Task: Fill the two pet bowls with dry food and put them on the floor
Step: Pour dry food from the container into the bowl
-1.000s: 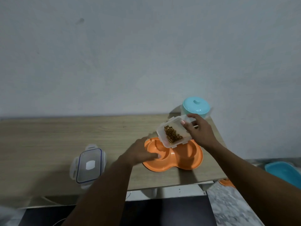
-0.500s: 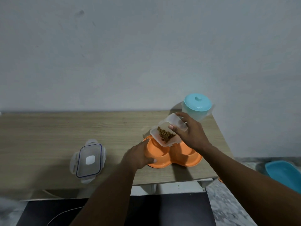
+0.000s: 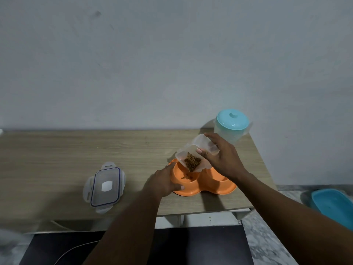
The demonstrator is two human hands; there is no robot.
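An orange double pet bowl [image 3: 219, 186] sits near the table's right front. My left hand [image 3: 162, 181] grips its left rim, thumb on the front edge. My right hand [image 3: 222, 155] holds a clear plastic food container [image 3: 193, 153] tilted mouth-down over the left bowl well. Brown dry food [image 3: 192, 163] has slid to the container's mouth, and a few pieces [image 3: 188, 177] lie in the left well. The right well is partly hidden by my right wrist.
The container's clear lid [image 3: 105, 186] with blue seal lies on the wooden table [image 3: 57, 155] to the left. A lidded teal jug [image 3: 232, 125] stands at the back right corner. A blue bowl [image 3: 333, 205] sits on the floor at right. A wall rises behind.
My right hand has tipped the container further down over the left well, and food has begun falling in. My left hand has closed on the bowl's left rim.
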